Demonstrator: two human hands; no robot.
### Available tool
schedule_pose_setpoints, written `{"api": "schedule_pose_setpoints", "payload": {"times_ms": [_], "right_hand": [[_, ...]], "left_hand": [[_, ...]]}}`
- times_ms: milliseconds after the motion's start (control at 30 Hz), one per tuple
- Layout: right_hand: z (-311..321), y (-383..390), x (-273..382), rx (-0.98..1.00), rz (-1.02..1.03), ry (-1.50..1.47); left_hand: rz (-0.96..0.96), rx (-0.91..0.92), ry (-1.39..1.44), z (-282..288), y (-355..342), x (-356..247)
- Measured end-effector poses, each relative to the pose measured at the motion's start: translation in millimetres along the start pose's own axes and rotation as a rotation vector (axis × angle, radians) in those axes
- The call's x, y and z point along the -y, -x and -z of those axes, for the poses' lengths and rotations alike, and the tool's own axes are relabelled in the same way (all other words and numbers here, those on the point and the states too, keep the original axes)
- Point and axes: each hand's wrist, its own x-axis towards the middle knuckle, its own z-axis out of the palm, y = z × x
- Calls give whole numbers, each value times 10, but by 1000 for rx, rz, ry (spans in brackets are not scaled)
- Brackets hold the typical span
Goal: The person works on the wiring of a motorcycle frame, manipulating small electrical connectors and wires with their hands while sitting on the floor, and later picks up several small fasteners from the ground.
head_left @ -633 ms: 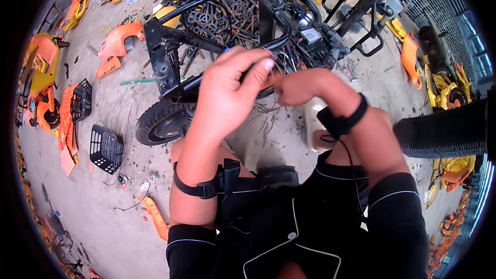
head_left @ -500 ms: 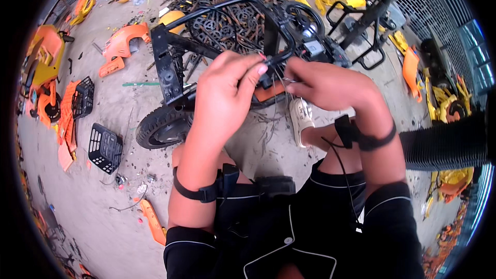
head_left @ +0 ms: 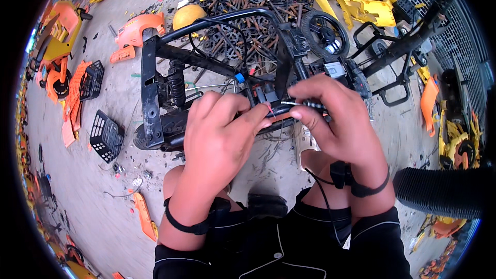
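A black vehicle frame (head_left: 149, 88) lies ahead of me, with a spring shock absorber (head_left: 176, 85) at its left and a blue band (head_left: 239, 77) near its middle. My left hand (head_left: 219, 142) is closed in a pinch on a thin red wire (head_left: 269, 108) beside the lower frame tube. My right hand (head_left: 338, 121) holds a slim metal piece with a coiled section (head_left: 312, 104) between thumb and fingers, just right of the pinched wire. A wheel at the frame's left is partly hidden.
Behind the frame are a heap of rusty metal parts (head_left: 227, 39), a loose tyre (head_left: 307, 23) and yellow panels (head_left: 369, 8). Black baskets (head_left: 106, 135) and orange panels (head_left: 144, 214) lie on the left. A black ribbed hose (head_left: 439, 191) is at the right.
The view has shifted, so the frame and both hands appear lower. My right hand has turned, and the coiled metal piece now shows between its fingers, near my left hand's wire.
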Motion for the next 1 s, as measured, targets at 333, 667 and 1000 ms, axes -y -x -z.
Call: {"api": "schedule_pose_setpoints", "payload": {"times_ms": [333, 667, 1000], "right_hand": [[10, -118, -175, 36, 128, -2], [25, -68, -394, 53, 239, -1], [-43, -112, -394, 78, 263, 46]], "left_hand": [[16, -39, 46, -20, -34, 16], [98, 67, 154, 21, -127, -39], [104, 73, 160, 7, -130, -28]]}}
